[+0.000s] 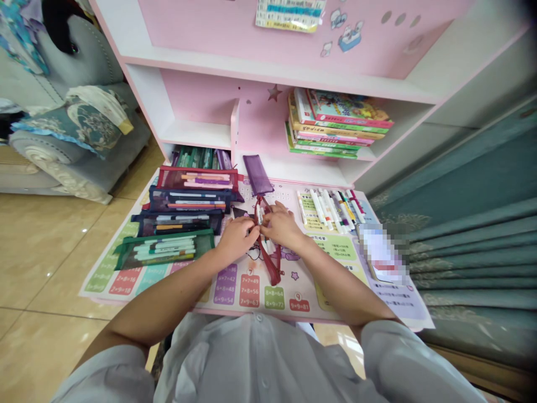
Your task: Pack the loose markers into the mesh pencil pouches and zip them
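A red mesh pencil pouch (pixel 274 273) lies unzipped and lengthwise on the desk in front of me, with white markers (pixel 267 245) inside its opening. My left hand (pixel 238 239) is closed on the pouch's left edge, fingertips bent at the opening. From the other side, my right hand (pixel 280 225) grips the pouch's right edge with curled fingers, close to the markers. Part of the pouch and the markers is hidden under both hands. Just beyond it lies a flat purple mesh pouch (pixel 257 174).
Filled mesh pouches, red (pixel 168 178), blue (pixel 159 200) and green (pixel 126 253), line the desk's left side. Several loose white markers (pixel 329 210) lie at right, near a phone (pixel 380 252). Stacked books (pixel 335 126) sit on the shelf behind.
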The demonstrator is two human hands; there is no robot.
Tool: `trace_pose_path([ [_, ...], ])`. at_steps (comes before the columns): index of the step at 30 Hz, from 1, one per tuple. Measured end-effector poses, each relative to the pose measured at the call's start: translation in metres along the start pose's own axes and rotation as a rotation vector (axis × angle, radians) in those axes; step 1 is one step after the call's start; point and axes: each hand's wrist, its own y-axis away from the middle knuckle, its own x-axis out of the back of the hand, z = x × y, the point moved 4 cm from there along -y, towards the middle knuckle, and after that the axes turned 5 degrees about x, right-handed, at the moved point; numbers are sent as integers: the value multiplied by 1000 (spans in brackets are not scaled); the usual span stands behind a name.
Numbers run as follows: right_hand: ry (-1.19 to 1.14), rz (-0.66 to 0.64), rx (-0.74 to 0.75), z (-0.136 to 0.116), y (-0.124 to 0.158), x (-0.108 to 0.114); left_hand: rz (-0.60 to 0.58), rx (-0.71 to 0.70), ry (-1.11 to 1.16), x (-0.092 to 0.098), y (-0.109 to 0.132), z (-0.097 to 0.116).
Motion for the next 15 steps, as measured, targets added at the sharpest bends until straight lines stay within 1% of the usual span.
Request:
trace_pose_path([
  [5,-4,9,0,-2,1,1,-2,-1,1,-1,-1,-2],
  [10,-40,48,25,-1,1,3,2,-9,9,-2,-1,-2],
  [13,-103,132,49,10,-1,15,12,-13,15,-1,-1,-1],
  [15,-116,235,23,26,-3,29,17,-16,19,-1,0,-1],
])
